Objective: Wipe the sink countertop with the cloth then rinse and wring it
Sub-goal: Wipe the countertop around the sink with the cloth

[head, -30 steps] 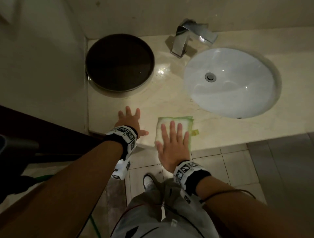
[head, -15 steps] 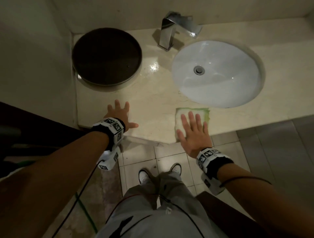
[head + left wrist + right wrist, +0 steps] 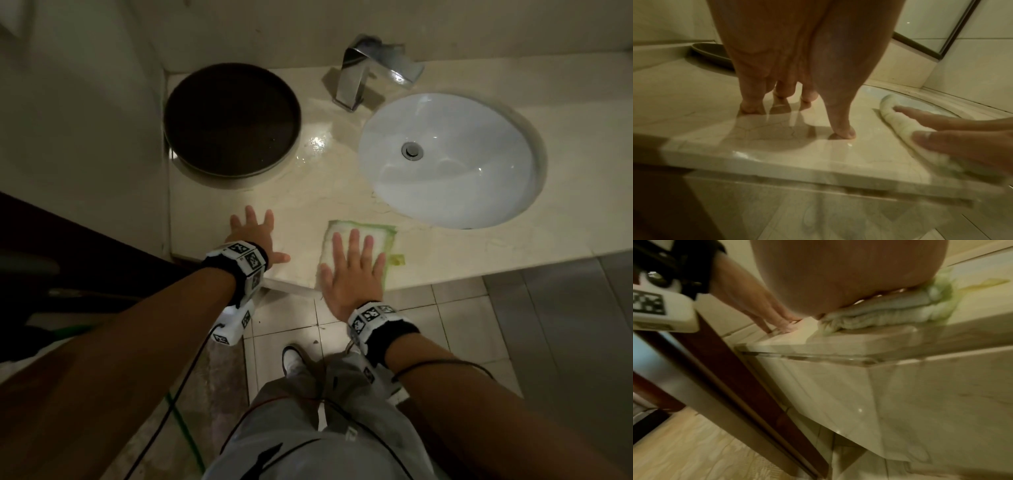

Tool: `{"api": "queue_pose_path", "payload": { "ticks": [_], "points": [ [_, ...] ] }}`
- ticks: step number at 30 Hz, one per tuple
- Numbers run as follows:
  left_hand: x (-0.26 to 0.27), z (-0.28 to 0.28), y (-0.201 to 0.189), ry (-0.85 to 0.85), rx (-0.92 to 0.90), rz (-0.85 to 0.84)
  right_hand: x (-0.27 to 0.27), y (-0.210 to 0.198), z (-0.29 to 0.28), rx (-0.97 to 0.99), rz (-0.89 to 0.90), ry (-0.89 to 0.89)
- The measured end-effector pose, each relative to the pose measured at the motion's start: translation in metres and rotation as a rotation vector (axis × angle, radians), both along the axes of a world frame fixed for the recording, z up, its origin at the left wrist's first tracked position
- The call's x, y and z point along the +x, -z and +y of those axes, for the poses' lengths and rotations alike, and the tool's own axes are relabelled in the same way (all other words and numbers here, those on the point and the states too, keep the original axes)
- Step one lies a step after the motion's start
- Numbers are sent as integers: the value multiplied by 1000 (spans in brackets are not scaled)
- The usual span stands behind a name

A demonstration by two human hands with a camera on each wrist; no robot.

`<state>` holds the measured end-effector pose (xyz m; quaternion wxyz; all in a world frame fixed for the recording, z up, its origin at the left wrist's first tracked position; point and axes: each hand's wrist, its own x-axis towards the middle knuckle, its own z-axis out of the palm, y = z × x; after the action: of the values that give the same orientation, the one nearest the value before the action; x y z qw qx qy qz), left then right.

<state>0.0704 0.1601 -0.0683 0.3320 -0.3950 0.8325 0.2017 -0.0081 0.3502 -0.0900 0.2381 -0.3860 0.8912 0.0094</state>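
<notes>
A folded white cloth with a green border [image 3: 378, 236] [image 3: 890, 316] [image 3: 902, 120] lies on the beige stone countertop [image 3: 308, 205] near its front edge, just below the oval white sink basin [image 3: 452, 161]. My right hand [image 3: 352, 270] [image 3: 953, 134] presses flat on the cloth with straight fingers. My left hand [image 3: 255, 234] [image 3: 797, 91] rests open on the bare countertop to the left of the cloth, fingertips and thumb touching the stone. A chrome faucet [image 3: 373, 72] stands behind the basin at its left.
A round dark tray [image 3: 233, 118] sits at the counter's back left corner, with a wet patch [image 3: 317, 144] beside it. A wall bounds the counter on the left. Tiled floor, my legs and a shoe [image 3: 291, 359] lie below the front edge. A green hose [image 3: 185, 435] lies on the floor.
The right hand slid the cloth right along the front edge, then back left toward the left hand. The left hand stayed planted on the counter.
</notes>
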Motion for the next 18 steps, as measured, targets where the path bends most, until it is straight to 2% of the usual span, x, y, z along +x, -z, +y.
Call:
{"api": "queue_pose_path", "payload": {
  "ticks": [4,8,14,18],
  "points": [
    [0,0,0,11,-10,-12,14,-1,-10,20,-7,-70],
    [2,-1,1,25,-7,-9,-8,-3,4,6,-26,-93],
    [4,-1,1,25,-4,-3,-76,-10,34,82,-38,76],
    [3,0,-1,28,-12,3,-83,-7,32,86,-25,136]
  ]
}}
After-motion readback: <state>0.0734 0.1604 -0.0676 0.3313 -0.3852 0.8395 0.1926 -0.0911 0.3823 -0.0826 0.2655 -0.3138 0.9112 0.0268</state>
